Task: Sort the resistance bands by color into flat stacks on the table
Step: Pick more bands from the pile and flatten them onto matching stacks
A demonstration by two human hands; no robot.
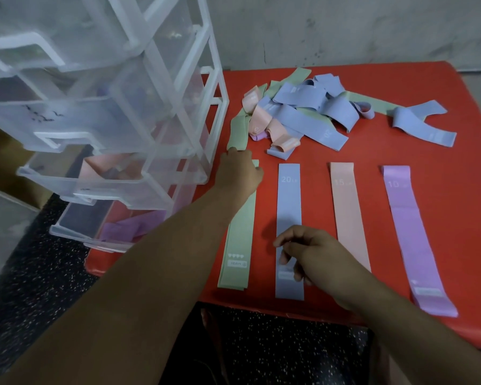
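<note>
Four bands lie flat side by side on the red table (pixel 456 87): green (pixel 238 240), blue (pixel 288 201), pink (pixel 349 215) and purple (pixel 411 232). A tangled pile (pixel 303 112) of blue, pink, green and purple bands sits behind them. My left hand (pixel 240 170) reaches over the far end of the flat green band and grips the near end of a loose green band (pixel 239 129) that trails out of the pile. My right hand (pixel 308 251) hovers over the near part of the blue band, fingers loosely curled, holding nothing.
A clear plastic drawer unit (pixel 100 112) stands at the table's left edge, two lower drawers pulled out with pink and purple bands inside. A lone blue band (pixel 422 120) lies at the far right. A grey wall backs the table; speckled dark floor lies below.
</note>
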